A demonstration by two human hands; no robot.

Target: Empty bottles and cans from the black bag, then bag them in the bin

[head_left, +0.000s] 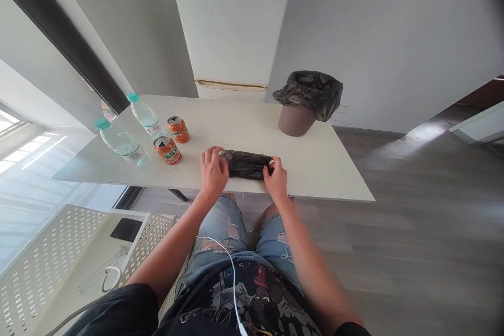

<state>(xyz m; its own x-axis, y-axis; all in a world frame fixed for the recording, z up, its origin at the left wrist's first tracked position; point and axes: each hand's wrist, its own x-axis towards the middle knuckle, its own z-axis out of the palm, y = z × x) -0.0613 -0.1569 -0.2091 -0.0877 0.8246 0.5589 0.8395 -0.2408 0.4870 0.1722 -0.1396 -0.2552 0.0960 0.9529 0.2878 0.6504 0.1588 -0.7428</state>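
Observation:
A roll of black plastic bags (246,164) lies near the front edge of the white table (252,126). My left hand (213,169) grips its left end with the fingers curled over it. My right hand (276,177) pinches its right end. Both hands rest on the tabletop with the roll stretched between them.
Two water bottles (122,143) (145,114) and two orange cans (168,150) (178,129) stand at the table's left. A brown bin lined with a black bag (306,101) stands at the back right. A white perforated cart (79,257) with a phone sits lower left. A fridge stands behind the table.

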